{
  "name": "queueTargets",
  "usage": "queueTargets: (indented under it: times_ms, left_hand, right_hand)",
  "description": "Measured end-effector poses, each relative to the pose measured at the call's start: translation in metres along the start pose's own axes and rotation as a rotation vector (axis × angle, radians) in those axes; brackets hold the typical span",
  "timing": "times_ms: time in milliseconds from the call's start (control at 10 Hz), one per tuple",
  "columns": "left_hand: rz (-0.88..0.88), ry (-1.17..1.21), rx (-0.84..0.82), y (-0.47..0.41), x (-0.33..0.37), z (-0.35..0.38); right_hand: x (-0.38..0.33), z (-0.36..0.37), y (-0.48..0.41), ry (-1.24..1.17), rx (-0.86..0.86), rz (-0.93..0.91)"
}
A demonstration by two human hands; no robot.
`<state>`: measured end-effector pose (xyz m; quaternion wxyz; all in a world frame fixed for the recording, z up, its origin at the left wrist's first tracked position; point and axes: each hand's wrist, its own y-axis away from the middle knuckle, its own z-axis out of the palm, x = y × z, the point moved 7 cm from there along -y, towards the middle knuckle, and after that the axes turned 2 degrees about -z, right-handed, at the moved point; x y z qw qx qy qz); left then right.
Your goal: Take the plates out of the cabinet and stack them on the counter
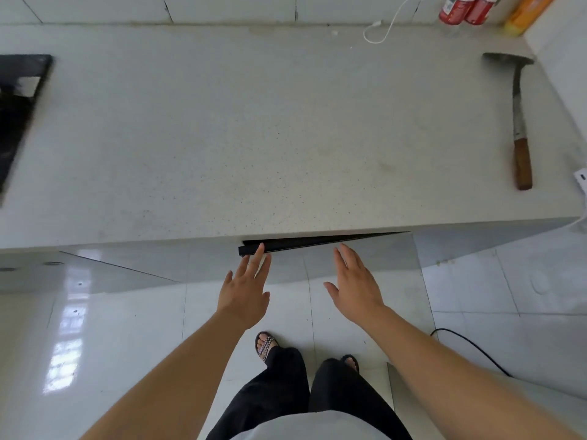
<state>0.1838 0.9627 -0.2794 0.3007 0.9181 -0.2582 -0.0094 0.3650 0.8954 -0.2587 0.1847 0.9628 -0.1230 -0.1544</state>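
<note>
Nearest me, glossy white floor tiles (127, 328). Above them is my left hand (244, 292), fingers straight and spread, tips at the black top edge of the cabinet door (317, 241), ajar in a thin wedge. My right hand (355, 284) hovers just beside it, flat, holding nothing. I cannot see the plates. Beyond, the speckled stone counter (254, 138) bears a wooden-handled metal turner (519, 122).

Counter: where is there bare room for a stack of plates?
The wide middle of the counter is bare, between the black cooktop at left and the wooden-handled spatula at right. Crowded back right: white cable, red cans, orange bottle.
</note>
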Motion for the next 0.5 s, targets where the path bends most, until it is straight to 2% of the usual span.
queueTargets:
  times_ms: [300,500]
  left_hand:
    - [-0.052,0.092,0.126,0.029,0.011,-0.034]
    - [-0.068,0.119,0.239,0.07,0.032,-0.042]
  right_hand:
    - [-0.007,-0.029,0.029,-0.006,-0.001,0.005]
    - [-0.003,-0.051,0.071,-0.028,0.068,-0.077]
